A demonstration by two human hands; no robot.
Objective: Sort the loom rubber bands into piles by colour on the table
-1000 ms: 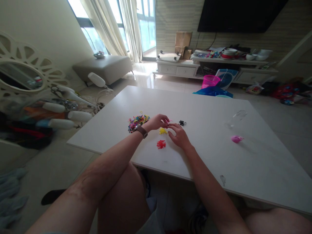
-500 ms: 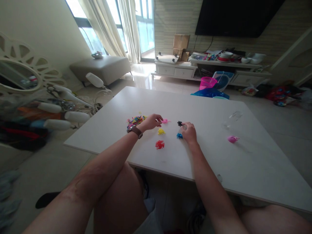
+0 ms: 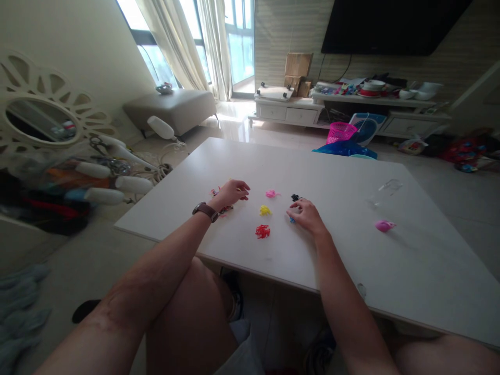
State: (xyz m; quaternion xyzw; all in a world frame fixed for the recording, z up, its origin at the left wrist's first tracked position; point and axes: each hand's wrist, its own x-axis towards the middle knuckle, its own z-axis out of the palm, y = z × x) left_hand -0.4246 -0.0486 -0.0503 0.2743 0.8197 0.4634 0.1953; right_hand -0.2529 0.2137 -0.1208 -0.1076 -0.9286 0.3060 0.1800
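My left hand [image 3: 233, 192], with a watch [image 3: 205, 210] on its wrist, is held over a mixed-colour pile of small band-like pieces [image 3: 225, 211] and hides most of it. Its fingers are apart, with nothing visible in them. To its right lie a pink pile [image 3: 271, 193], a yellow pile [image 3: 265, 210] and a red pile [image 3: 263, 232]. My right hand [image 3: 308, 215] is over the blue pile [image 3: 292, 220], partly covering it, thumb and fingers apart. Just beyond its fingers sits the black pile [image 3: 295, 197].
The piles lie on a white table [image 3: 332, 260]. On its right are a pink object [image 3: 384, 225] and a clear container [image 3: 390, 186]. A small clear item [image 3: 361, 290] lies at the near edge. White lamp-like shades [image 3: 135, 184] stand past the left edge.
My left hand has moved left, away from the pink pile and over the mixed pile. My right hand stays by the black and blue piles, its fingers spread wider. The view has shifted slightly.
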